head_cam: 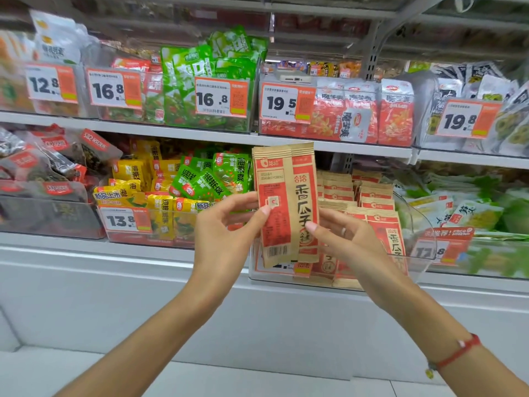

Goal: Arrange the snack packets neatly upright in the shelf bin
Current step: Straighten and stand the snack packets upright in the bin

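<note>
held packets [286, 204]: two brown-and-red paper snack packets, held upright and overlapped, front one showing its back with barcode at the bottom, rear one showing large printed characters; lifted in front of the shelf bin, above its near wall, apart from the packets inside.
left hand [226, 233]: closed on the left edge of the held packets; thumb is pressed on the front face near a small square mark, fingers are hidden behind.
right hand [343, 236]: closed on the right edge of the held packets; thumb tip is laid on the front, fingers are curled behind; a ring is seen on one finger, a red string bracelet [455, 353] on the wrist.
shelf bin [420, 224]: clear plastic, on the lower shelf, right of centre; curved right wall visible.
packets in bin [372, 193]: same brown-and-red kind, stood in rows toward the far side; a few near the front right are upright with faces outward; some low ones at the near wall are partly hidden by the hands.
left neighbour bin [171, 193]: yellow and green packets piled loosely, price tag 13.8 [121, 220] on its front.
upper shelf [200, 133]: green packets [200, 75] and red packets [357, 110] in clear bins, with price tags 16.8 and 19.5.
right neighbour: pale green-and-white packets [469, 213], blurred.
</note>
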Demonstrator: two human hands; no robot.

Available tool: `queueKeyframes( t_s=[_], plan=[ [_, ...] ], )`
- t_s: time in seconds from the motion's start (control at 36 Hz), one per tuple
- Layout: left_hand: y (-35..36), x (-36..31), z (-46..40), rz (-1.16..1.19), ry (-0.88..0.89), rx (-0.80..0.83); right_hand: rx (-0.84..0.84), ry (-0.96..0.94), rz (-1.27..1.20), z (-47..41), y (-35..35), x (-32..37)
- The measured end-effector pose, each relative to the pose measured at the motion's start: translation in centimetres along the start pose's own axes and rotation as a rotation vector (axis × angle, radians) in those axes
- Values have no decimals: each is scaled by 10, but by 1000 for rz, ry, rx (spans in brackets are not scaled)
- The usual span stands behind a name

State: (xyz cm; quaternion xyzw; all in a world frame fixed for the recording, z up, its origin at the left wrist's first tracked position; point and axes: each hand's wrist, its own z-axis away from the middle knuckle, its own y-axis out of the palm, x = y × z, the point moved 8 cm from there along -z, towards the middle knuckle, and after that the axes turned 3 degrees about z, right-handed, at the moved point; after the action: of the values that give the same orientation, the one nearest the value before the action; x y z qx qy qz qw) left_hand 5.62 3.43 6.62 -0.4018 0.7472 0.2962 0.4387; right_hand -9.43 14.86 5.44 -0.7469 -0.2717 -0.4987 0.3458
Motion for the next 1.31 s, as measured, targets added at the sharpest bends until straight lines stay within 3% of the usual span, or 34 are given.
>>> queueKeyframes(
  t_s=[0.08, 0.19, 0.31, 0.42, 0.67, 0.75, 0.83, 0.92, 1.0, 1.08, 1.19, 1.31],
  plan=[
    [-2, 4, 1, 64, -34, -6, -62, -92, 53, 4, -1, 10],
    [6, 16, 4, 96, -178, 68, -265, -421, 293, 20, -13, 47],
    [24, 12, 11, 178, -275, 247, -500, -734, 653, 40, -20, 74],
    [43, -5, 21, 314, -243, 410, -571, -874, 841, 46, -7, 71],
    [41, 4, 25, 488, -259, 239, -483, -949, 971, 48, 23, 60],
    [31, 3, 18, 462, -201, 144, -368, -893, 955, 45, 32, 57],
    [22, -6, 9, 318, -44, 96, -325, -830, 881, 45, 30, 60],
    [18, -17, 6, 142, 102, 131, -431, -833, 804, 50, 14, 74],
    [17, -26, 7, -173, 267, 177, -544, -799, 738, 52, -4, 83],
    [19, -30, 10, -448, 370, 198, -554, -691, 660, 45, -14, 80],
    [23, -39, 17, -633, 544, 188, -380, -590, 515, 32, -13, 72],
    [24, -34, 17, -686, 587, 210, -183, -479, 308, 20, -14, 63]
  ],
)
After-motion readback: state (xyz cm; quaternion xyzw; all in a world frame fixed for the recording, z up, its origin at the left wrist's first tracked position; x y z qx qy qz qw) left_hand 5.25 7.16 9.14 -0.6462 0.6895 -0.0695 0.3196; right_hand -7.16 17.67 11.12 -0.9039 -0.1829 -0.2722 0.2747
